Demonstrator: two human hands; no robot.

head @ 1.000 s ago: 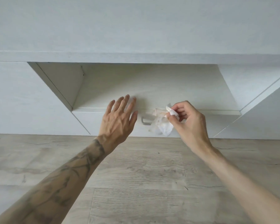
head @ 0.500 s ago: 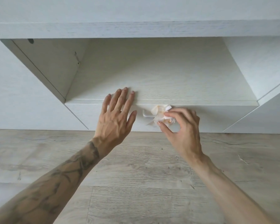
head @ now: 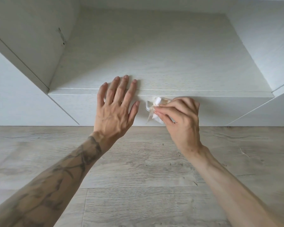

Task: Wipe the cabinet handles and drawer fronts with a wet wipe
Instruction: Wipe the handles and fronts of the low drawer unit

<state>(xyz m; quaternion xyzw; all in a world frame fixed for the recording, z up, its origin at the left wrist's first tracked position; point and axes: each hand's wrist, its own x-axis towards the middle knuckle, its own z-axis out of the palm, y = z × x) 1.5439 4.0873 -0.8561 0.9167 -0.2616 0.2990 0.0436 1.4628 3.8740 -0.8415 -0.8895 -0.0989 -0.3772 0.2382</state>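
Head view: we are pinching the crumpled wet wipe (head: 156, 110) in our right hand (head: 180, 118) around the drawer handle (head: 147, 106), while our left hand (head: 115, 110), fingers spread and grasping nothing, is bracing the drawer front (head: 82, 107); that front apparently remains unwiped.

Both forearms are bare, with no sleeve, watch, bracelet or ring on either one. The left forearm (head: 59, 177) carries dark tattoo work of pointed, branching, leaf-like shapes that runs from the lower edge of the view up to a denser band around the wrist, and the back of the left hand (head: 114, 110) is unmarked, with raised veins and tendons fanning toward the knuckles. The right forearm (head: 228, 182) and right hand (head: 182, 118) bear no markings, and the fingernails on both hands are short and unpainted.
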